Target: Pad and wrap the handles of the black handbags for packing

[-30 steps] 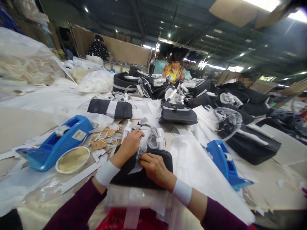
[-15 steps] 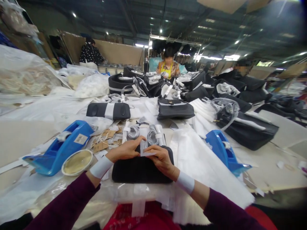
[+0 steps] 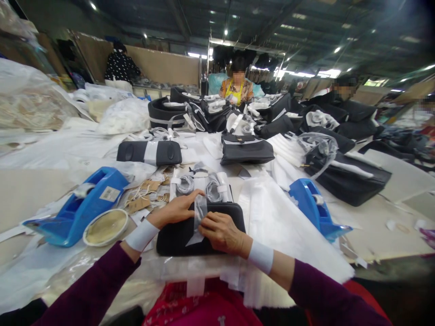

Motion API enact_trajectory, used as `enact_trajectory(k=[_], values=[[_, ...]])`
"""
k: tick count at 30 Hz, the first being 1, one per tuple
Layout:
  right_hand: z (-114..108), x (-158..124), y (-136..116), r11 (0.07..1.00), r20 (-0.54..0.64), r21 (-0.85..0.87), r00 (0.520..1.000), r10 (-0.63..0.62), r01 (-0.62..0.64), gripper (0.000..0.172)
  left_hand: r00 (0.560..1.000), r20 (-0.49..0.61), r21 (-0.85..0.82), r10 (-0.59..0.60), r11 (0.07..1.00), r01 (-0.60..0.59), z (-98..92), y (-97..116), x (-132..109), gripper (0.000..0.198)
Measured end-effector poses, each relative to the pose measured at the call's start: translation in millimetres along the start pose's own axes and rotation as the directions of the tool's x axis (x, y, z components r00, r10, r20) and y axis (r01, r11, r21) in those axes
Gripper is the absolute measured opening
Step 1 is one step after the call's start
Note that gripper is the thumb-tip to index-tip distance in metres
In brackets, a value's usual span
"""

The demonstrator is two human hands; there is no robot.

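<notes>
A black bag (image 3: 217, 240) with rounded corners lies flat in front of me. Across its middle runs a translucent strip (image 3: 201, 210), its lower end slanting over the dark surface. My right hand (image 3: 226, 233) has its fingers curled closed on the strip's right side, near the lower end. Beside the strip's upper part, my left hand (image 3: 178, 209) rests on the bag with thumb and fingers apart; some of its fingertips are hard to see. Just behind the bag are wrapped grey coils (image 3: 213, 189) on a white-wrapped piece.
Blue tape dispensers stand left (image 3: 86, 203) and right (image 3: 314, 208). A round tub (image 3: 106, 227) and several brown tags (image 3: 139, 204) lie at left. White foam sheets (image 3: 272, 226) lie at right. Black bags (image 3: 246, 149) are piled farther back, where other people work.
My right hand has drawn the translucent strip down over the bag's front. My left thumb and fingers remain near its upper part. The view has shifted slightly.
</notes>
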State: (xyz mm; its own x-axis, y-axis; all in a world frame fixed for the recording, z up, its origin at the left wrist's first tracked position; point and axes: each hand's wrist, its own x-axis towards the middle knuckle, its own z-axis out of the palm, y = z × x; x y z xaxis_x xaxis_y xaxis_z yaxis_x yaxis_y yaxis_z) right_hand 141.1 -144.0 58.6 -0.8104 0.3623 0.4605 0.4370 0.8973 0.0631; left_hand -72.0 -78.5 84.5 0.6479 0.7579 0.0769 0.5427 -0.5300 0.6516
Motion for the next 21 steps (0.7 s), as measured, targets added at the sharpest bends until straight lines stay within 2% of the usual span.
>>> enact_trajectory(k=[2,4,6,8,10,13,17,21], values=[[0,-1,-2,1.000,0.027,-0.026,1.000,0.002,-0.001,0.016,0.994,-0.109,0.116,0.028,0.993,-0.015,7.9,2,-8,0.057],[0,-3,-5,0.999,0.051,-0.032,0.999,0.007,-0.005,0.015,0.956,-0.278,0.237,0.090,0.971,-0.023,18.9,3,-18,0.052],[-2,-5,-8,1.000,0.083,-0.019,0.997,0.006,-0.005,0.016,0.920,-0.332,0.324,0.207,0.941,-0.095,30.2,3,-30,0.042],[-7,-8,-11,1.000,0.118,0.012,0.993,0.002,-0.004,0.021,0.904,-0.268,0.359,0.333,0.905,-0.227,39.3,3,-39,0.040],[-14,-9,-15,0.998,0.153,0.055,0.988,0.000,-0.008,0.028,0.897,-0.196,0.372,0.396,0.877,-0.306,45.0,3,-46,0.041],[-28,-8,-27,0.995,0.204,0.089,0.978,0.031,-0.050,0.040,0.910,-0.182,0.423,0.373,0.865,-0.270,49.1,7,-53,0.036],[-40,-14,-66,0.986,0.268,0.076,0.955,0.123,-0.148,0.030,0.922,-0.156,0.469,0.355,0.848,-0.248,51.3,10,-57,0.045],[-23,-35,-113,0.986,0.267,0.008,0.951,0.158,-0.166,0.048,0.922,-0.132,0.487,0.363,0.834,-0.259,50.7,10,-59,0.046]])
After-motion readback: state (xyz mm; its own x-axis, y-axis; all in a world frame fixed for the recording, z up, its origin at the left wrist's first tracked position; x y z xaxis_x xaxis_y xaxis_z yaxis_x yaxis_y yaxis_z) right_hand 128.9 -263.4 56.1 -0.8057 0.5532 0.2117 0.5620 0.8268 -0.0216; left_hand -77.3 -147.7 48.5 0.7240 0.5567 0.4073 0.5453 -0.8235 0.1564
